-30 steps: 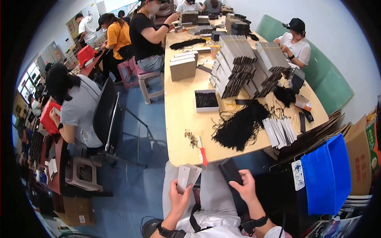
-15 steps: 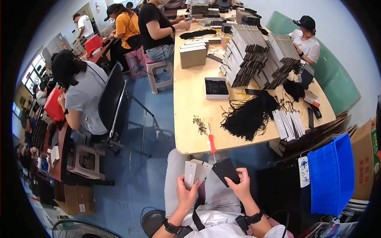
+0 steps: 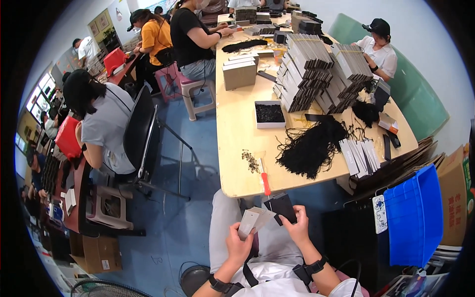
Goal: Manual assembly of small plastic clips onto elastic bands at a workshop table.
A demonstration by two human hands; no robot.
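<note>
Over my lap, my left hand [image 3: 239, 242] is closed around a small stack of pale grey hang tags [image 3: 251, 220], slightly fanned toward the right. My right hand [image 3: 298, 226] grips a stack of black hang tags [image 3: 283, 206], thumb on top. The two stacks meet or overlap at their inner edges; whether they touch is hard to tell. Just beyond them, a red-handled tool [image 3: 265, 184] with a thin metal shank lies at the table's front edge. A heap of black strings [image 3: 311, 148] spreads on the tabletop, beside loose white tags [image 3: 359, 157] at the right.
On the table [image 3: 237, 133] stand tall bundled stacks of tags [image 3: 303, 69], a white box of black bits [image 3: 270, 115] and small metal rings [image 3: 250, 161]. A blue crate [image 3: 415, 218] is at my right. A person on a black chair [image 3: 138, 131] sits at left; others work farther off.
My left hand has moved slightly right, bringing the grey tags closer to the black ones. The grey tags are tilted more to the right. Both hands keep their hold.
</note>
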